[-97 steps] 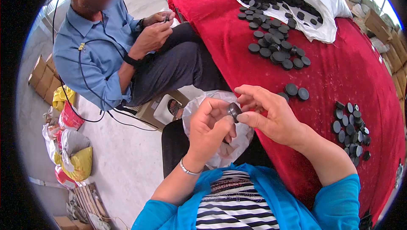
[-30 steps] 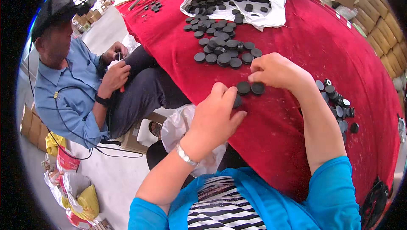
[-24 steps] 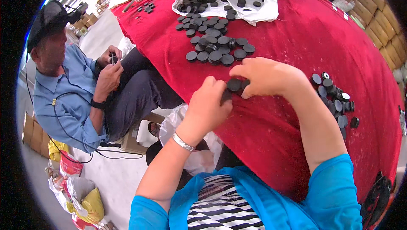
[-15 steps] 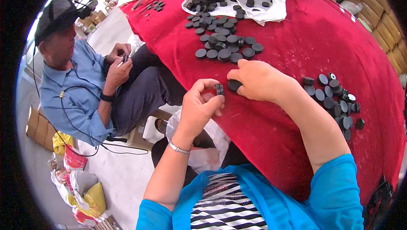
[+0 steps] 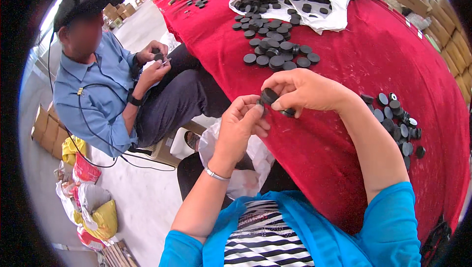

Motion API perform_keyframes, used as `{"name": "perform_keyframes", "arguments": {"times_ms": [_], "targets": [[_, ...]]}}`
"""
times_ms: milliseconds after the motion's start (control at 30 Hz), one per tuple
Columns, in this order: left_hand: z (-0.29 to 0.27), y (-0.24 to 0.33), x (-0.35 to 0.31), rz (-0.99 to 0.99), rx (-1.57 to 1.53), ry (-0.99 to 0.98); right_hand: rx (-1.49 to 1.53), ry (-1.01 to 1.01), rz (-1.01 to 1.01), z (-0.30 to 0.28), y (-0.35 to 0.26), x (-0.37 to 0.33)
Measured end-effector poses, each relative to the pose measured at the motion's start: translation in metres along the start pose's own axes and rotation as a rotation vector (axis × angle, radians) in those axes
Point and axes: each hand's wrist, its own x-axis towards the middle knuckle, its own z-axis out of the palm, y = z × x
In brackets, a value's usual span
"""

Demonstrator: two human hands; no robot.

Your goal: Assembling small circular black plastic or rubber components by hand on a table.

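My right hand (image 5: 307,91) pinches a thick black disc (image 5: 269,95) between thumb and fingers, over the table's near edge. Beneath its fingers another dark disc (image 5: 288,112) shows in part; whether it is held or lies on the cloth I cannot tell. Close beside it, my left hand (image 5: 244,122) is closed with thumb and forefinger together on a small dark disc, mostly covered by the fingers. The two hands nearly meet. Beyond them lies a loose heap of black discs (image 5: 276,62), spilling from an open white sack (image 5: 339,8).
A red cloth (image 5: 339,144) covers the table. A second pile of black discs (image 5: 395,125), a few with pale faces, lies at the right. At the left a seated co-worker (image 5: 98,90) handles a dark disc. Stacked cartons (image 5: 445,18) stand behind; bags (image 5: 101,215) lie on the floor.
My right hand has lifted a black disc off the cloth and brought it to my left hand. The co-worker's hands have shifted. The whole view has swung slightly.
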Motion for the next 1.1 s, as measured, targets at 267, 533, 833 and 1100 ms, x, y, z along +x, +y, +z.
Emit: {"name": "perform_keyframes", "arguments": {"times_ms": [267, 533, 833, 1100], "targets": [[-0.001, 0.017, -0.014, -0.114, -0.274, -0.017, 0.230, -0.115, -0.028, 0.013, -0.004, 0.002], [-0.019, 0.012, -0.017, -0.143, -0.264, -0.098, 0.175, -0.147, -0.016, 0.024, -0.007, 0.003], [-0.023, 0.015, -0.024, -0.209, -0.385, 0.006, 0.236, -0.222, -0.042, 0.029, -0.007, 0.004], [-0.021, 0.011, -0.023, -0.152, -0.322, 0.040, 0.103, -0.033, -0.259, 0.045, 0.005, 0.009]]}}
